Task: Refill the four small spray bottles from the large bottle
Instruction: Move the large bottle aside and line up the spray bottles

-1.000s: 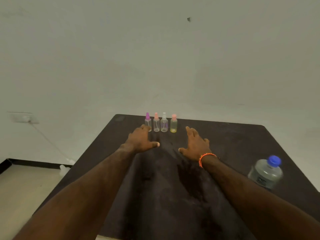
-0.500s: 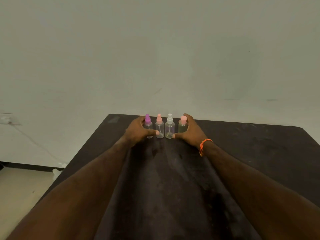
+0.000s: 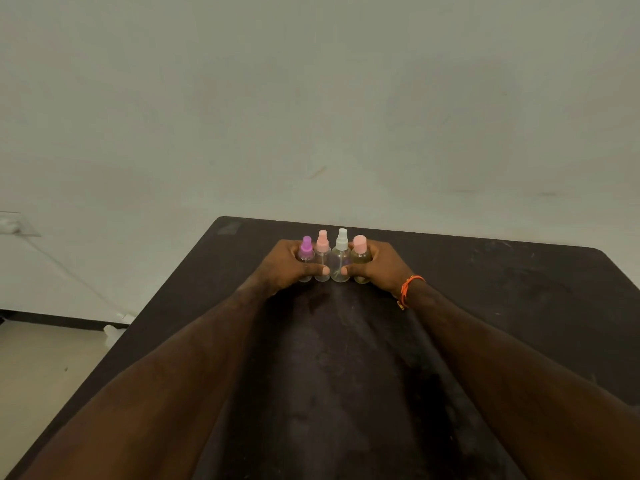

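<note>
We hold the row of four spray bottles [image 3: 331,259] near the far edge of the worktop [image 3: 519,289]. Our left hand [image 3: 285,266] clamps the purple end, our right hand [image 3: 379,266] the other end. We should press evenly and slide slowly, so no bottle tips. The large bottle is not in view.
</note>
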`<act>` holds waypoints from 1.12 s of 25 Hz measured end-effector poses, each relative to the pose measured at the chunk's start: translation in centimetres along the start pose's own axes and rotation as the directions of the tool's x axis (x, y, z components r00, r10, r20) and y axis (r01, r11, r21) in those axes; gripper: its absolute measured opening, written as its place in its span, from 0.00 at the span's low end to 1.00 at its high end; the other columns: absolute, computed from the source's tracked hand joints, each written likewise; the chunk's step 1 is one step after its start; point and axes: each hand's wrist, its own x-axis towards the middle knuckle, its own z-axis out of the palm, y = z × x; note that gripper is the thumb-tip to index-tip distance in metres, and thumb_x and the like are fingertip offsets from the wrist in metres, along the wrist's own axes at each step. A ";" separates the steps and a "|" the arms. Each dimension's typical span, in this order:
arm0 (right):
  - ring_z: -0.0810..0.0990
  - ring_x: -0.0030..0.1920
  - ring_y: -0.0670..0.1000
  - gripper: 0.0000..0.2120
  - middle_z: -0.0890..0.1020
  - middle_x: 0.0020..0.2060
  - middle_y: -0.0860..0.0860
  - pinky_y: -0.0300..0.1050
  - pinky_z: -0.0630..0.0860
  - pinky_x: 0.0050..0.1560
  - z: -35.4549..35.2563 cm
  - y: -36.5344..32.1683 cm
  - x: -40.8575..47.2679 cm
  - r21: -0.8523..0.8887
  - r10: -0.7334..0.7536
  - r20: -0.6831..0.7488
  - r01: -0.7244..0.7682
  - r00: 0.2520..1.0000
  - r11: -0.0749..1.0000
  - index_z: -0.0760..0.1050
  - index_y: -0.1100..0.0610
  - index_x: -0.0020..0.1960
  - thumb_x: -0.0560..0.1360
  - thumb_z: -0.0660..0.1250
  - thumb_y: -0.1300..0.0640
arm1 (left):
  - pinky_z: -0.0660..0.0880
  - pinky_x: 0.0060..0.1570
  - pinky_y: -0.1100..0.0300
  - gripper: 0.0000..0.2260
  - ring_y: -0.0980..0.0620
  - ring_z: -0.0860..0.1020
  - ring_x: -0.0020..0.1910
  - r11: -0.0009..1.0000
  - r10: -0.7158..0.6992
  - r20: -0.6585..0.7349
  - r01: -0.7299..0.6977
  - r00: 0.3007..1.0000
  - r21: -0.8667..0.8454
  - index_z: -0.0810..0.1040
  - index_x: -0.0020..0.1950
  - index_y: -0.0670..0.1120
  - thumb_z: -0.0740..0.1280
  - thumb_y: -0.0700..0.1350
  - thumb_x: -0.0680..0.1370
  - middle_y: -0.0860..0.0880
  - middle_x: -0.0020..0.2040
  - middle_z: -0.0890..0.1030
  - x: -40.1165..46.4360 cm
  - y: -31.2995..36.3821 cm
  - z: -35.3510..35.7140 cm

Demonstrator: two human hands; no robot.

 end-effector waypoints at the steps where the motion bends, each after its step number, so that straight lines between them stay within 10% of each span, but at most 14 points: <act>1: 0.82 0.42 0.52 0.15 0.85 0.46 0.58 0.52 0.82 0.46 0.1 -0.4 -1.1 -0.010 0.002 0.016 -0.002 1.000 1.000 0.82 0.56 0.54 0.68 0.78 0.64 | 0.81 0.42 0.62 0.12 0.55 0.85 0.41 1.000 -0.013 0.016 0.013 1.000 0.010 0.86 0.55 0.44 0.80 0.40 0.73 0.49 0.46 0.88 -1.1 0.2 0.0; 7: 0.85 0.46 0.55 0.17 0.86 0.46 0.52 0.53 0.83 0.49 1.8 -1.4 -8.5 -0.056 -0.004 0.033 0.005 0.999 0.998 0.82 0.53 0.54 0.67 0.80 0.62 | 0.77 0.37 0.71 0.10 0.62 0.84 0.40 0.991 -0.069 0.060 0.062 0.996 0.115 0.84 0.47 0.53 0.81 0.42 0.72 0.60 0.39 0.86 -8.4 1.0 0.8; 15: 0.85 0.48 0.51 0.17 0.86 0.47 0.49 0.53 0.82 0.55 4.0 -1.8 -15.9 -0.080 -0.017 0.100 0.026 0.995 0.997 0.82 0.53 0.53 0.66 0.80 0.59 | 0.83 0.48 0.57 0.14 0.52 0.86 0.44 0.982 -0.108 0.032 0.101 0.994 0.159 0.87 0.51 0.50 0.83 0.51 0.69 0.51 0.44 0.88 -16.8 0.2 1.4; 28: 0.82 0.51 0.41 0.29 0.83 0.52 0.45 0.30 0.77 0.48 3.2 -1.4 -17.7 -0.085 0.018 0.150 -0.005 0.988 0.996 0.72 0.56 0.66 0.69 0.77 0.68 | 0.82 0.56 0.51 0.22 0.53 0.86 0.46 0.967 -0.122 -0.015 0.122 0.992 0.223 0.87 0.54 0.52 0.83 0.62 0.65 0.53 0.46 0.88 -18.7 -1.2 1.4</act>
